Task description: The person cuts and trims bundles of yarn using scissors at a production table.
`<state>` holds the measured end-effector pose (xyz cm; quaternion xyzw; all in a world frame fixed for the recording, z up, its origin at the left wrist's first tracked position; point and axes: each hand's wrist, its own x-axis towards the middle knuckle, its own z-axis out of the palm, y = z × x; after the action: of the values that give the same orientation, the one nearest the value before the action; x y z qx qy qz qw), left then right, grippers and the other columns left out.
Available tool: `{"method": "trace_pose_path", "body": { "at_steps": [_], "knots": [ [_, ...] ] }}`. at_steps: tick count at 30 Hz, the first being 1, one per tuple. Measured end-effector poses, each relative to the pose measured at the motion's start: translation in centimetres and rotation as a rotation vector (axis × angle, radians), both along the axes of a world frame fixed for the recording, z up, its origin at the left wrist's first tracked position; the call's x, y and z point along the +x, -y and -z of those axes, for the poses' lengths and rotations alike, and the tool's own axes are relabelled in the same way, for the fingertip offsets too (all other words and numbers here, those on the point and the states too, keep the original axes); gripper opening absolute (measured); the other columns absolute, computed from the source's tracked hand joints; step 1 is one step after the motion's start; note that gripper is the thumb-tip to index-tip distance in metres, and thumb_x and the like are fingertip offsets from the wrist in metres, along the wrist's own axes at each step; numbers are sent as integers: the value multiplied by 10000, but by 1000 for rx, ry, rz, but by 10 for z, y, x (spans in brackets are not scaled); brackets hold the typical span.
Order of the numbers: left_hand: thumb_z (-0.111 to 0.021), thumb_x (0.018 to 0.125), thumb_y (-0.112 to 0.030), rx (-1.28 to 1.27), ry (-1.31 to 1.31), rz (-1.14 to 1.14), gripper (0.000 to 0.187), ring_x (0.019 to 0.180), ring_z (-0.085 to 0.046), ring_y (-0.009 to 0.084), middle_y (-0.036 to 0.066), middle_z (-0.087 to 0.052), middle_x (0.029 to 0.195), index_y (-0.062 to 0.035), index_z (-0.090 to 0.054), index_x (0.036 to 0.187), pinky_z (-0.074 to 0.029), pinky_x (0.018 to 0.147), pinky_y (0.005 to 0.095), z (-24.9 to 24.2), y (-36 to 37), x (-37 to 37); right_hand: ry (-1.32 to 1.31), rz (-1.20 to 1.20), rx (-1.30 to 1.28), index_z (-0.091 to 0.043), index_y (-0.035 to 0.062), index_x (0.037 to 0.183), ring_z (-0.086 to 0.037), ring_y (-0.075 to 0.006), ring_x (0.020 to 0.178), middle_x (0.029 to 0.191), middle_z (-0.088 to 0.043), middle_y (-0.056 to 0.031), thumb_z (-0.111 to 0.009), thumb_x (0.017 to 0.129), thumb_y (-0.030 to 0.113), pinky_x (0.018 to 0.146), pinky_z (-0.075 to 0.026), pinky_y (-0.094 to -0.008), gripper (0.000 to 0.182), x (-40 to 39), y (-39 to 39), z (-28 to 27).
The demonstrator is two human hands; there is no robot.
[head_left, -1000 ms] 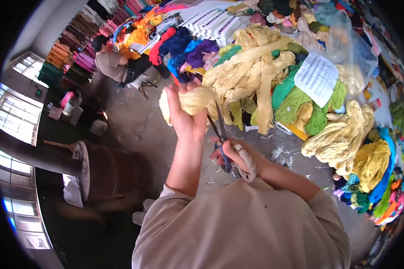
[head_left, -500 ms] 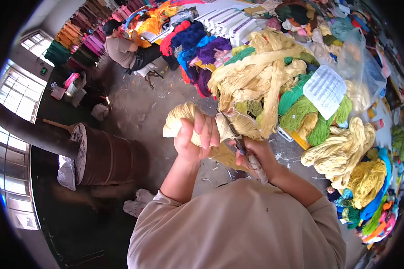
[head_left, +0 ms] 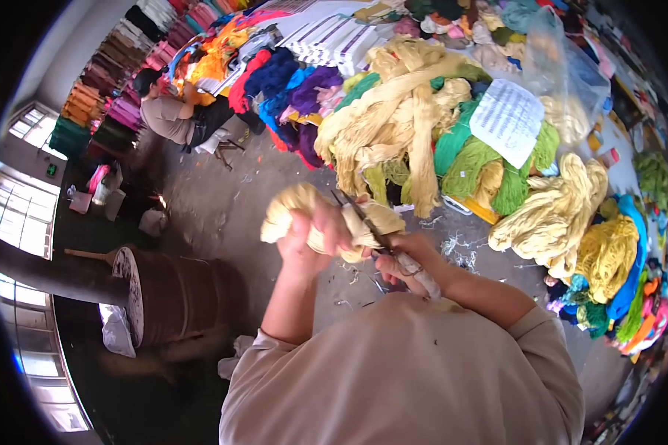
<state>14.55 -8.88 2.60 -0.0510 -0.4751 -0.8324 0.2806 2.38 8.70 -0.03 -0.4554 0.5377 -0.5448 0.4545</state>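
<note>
Yarn [head_left: 286, 208] is clamped in the left hand [head_left: 302, 248]; scissors [head_left: 367, 223], clasped by the right hand [head_left: 421, 254], are slanted across it.

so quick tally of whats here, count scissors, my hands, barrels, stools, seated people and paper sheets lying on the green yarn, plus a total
Scissors: 1
Hands, left hand and right hand: 2
Barrel: 1
Stool: 1
Seated person: 1
Paper sheet: 1
Total: 7

Yarn workshop, skeins [head_left: 390, 111] heaped high.
</note>
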Motion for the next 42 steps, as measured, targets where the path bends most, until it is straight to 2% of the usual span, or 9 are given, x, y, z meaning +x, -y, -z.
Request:
{"method": "trace_pose_path", "body": {
  "at_steps": [11, 15, 17, 23, 27, 30, 35, 38, 42],
  "knots": [
    [-449, 1001, -554, 40, 41, -14, 516, 479, -551, 177, 5, -491, 492, -116, -473, 729, -442, 1039, 468, 16, 7, 2, 92, -36, 205, -625, 33, 921, -570, -93, 578, 638, -583, -13, -620, 956, 473, 557, -479, -264, 441, 6, 6, -7],
    [-560, 943, -573, -16, 52, -44, 536, 478, -548, 156, 46, -534, 522, -66, -530, 772, -534, 626, 301, 37, 7, -1, 69, 15, 213, -628, 35, 1067, -556, -76, 582, 661, -582, -11, -544, 1018, 335, 558, -465, -243, 315, 7, 8, 10],
    [-492, 970, -583, -71, 192, -9, 516, 433, -491, 150, 4, -506, 489, -119, -470, 746, -413, 1069, 485, 37, -5, 3, -45, 25, 118, -632, 38, 1065, -553, -74, 580, 657, -579, -9, -537, 1022, 332, 557, -464, -241, 312, 0, 14, 31],
    [-448, 985, -590, 44, 101, -46, 514, 433, -467, 150, -18, -447, 486, -119, -461, 778, -414, 1057, 529, 32, 24, -5, 90, 0, 261, -643, 32, 962, -570, -92, 599, 659, -595, -14, -537, 1026, 337, 568, -470, -255, 330, 3, 7, 7],
    [-436, 1011, -544, -2, 140, -51, 488, 413, -429, 142, -6, -430, 486, -114, -466, 782, -346, 426, 240, 43, 2, -7, 48, -3, 140, -641, 32, 960, -558, -76, 580, 633, -577, -2, -543, 1022, 374, 546, -456, -245, 361, 0, 15, 32],
    [-407, 1025, -533, 116, 118, -116, 482, 411, -397, 136, -15, -416, 480, -122, -458, 778, -345, 448, 253, 35, 4, -14, 116, 41, 162, -636, 32, 1006, -508, -58, 520, 603, -546, 8, -504, 1029, 428, 502, -420, -233, 417, 0, 12, 21],
    [-388, 1035, -509, 327, -36, -302, 462, 510, -450, 168, 3, -382, 499, -120, -456, 795, -409, 1081, 491, 37, 26, -22, 174, 152, 67, -639, 61, 1038, -508, -49, 556, 651, -536, 27, -591, 992, 416, 499, -412, -227, 361, -14, 9, 6],
    [-415, 1035, -492, 358, -28, -321, 448, 559, -464, 168, 0, -400, 547, -112, -460, 801, -404, 1084, 508, 21, 19, -25, -1, 375, -308, -583, 77, 1197, -498, -51, 686, 764, -515, 35, -640, 956, 431, 621, -423, -219, 432, -31, 24, 14],
    [-457, 1032, -452, 500, -148, -367, 424, 607, -476, 168, 5, -418, 595, -94, -468, 806, -381, 1117, 515, 0, 24, -42, 241, 17, 31, -578, 68, 1223, -566, -92, 696, 774, -586, 1, -456, 983, 587, 650, -449, -235, 584, -36, 13, -4]
  ]
}}
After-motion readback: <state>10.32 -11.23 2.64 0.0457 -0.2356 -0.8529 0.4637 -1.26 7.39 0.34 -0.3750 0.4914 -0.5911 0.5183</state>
